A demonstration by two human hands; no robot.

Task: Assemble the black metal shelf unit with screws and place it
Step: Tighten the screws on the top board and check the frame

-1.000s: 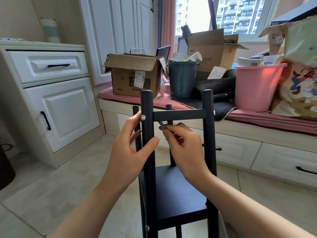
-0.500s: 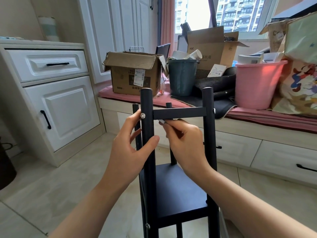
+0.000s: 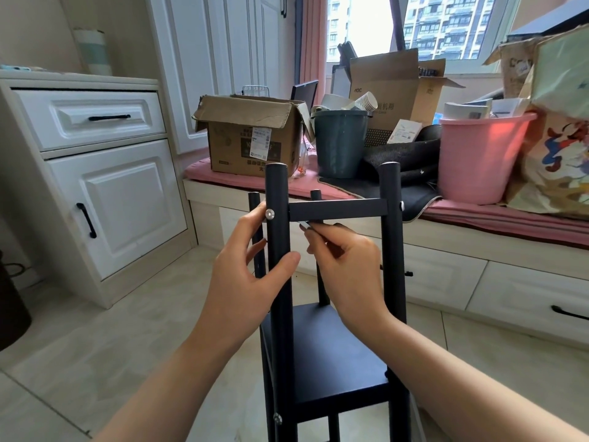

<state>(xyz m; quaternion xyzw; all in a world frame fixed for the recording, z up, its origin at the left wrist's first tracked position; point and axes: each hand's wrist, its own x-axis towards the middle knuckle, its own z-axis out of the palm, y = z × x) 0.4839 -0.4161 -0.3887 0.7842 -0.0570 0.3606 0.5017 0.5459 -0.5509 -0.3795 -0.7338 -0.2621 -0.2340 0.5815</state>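
Most of the black shelf unit [image 3: 334, 355] stands built; the left hand [image 3: 251, 279] holds a post, the right hand [image 3: 344, 266] pinches a small tool [image 3: 305, 224], so tightening and placing remain.

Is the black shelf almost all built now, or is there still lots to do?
Partly built. Done: the black shelf stands on its posts, with one board in and a screw at the top of the left post. In hand: the left hand grips that post while the right hand holds a small tool under the top bar. Left: no top board yet, then putting it in place.
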